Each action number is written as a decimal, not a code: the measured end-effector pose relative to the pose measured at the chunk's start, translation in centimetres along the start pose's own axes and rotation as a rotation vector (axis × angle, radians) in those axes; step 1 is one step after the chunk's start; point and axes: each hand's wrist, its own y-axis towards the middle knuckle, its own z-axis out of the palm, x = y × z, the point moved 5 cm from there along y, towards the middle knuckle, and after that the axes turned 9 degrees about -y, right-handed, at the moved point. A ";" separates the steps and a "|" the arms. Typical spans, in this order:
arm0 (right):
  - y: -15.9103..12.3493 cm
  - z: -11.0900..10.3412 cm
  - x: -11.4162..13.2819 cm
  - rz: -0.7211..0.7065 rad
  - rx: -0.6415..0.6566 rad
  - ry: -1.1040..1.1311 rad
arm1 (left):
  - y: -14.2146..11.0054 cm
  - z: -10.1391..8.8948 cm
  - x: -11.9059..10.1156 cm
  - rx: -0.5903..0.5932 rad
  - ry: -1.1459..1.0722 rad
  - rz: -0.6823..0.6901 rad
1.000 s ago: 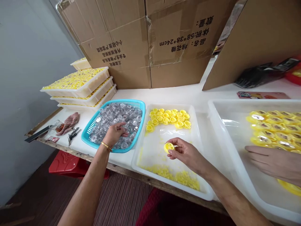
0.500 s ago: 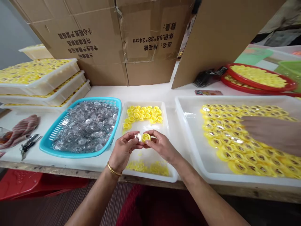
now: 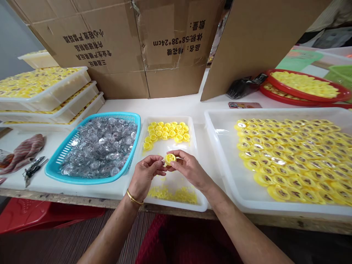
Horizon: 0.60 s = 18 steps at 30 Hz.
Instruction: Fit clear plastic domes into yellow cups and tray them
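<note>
Over the small white tray (image 3: 195, 161), my two hands meet. My right hand (image 3: 184, 164) pinches a small round yellow plastic cup (image 3: 170, 158), its open face turned up toward me. Against the cup's left side, my left hand (image 3: 150, 168) is closed at the fingertips on a small clear plastic piece (image 3: 163, 162), mostly hidden by the fingers. Similar yellow cups (image 3: 165, 129) stand in the tray's far half, and loose yellow bits (image 3: 173, 195) lie along its near end.
To the left is a blue basket (image 3: 96, 180) full of clear plastic pieces (image 3: 107, 146). A large white tray (image 3: 224, 154) at right holds rows of yellow pieces (image 3: 286, 157). Stacked trays (image 3: 74, 86), keys (image 3: 33, 170) and a cloth (image 3: 29, 148) lie further left. Cardboard (image 3: 176, 80) stands behind.
The clear piece in my left hand has come against the yellow cup, which now faces up more. Another person's hand over the right tray has left the view.
</note>
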 end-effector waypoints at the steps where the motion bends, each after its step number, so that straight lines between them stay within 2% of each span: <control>1: 0.0 0.0 0.0 -0.003 -0.007 0.000 | -0.1 -0.1 0.0 0.004 -0.004 0.000; 5: 0.0 -0.1 0.2 0.000 -0.019 -0.004 | -0.2 -0.4 -0.4 0.013 0.032 0.044; 10: 0.0 0.0 0.2 0.009 -0.013 -0.010 | -0.4 -0.5 -1.3 0.019 0.211 0.173; 15: 0.0 -0.1 0.1 0.004 -0.010 -0.003 | -0.8 0.1 -2.1 0.036 0.404 0.282; 18: -0.1 0.0 0.2 0.016 -0.008 -0.011 | -1.0 0.4 -2.1 0.050 0.438 0.302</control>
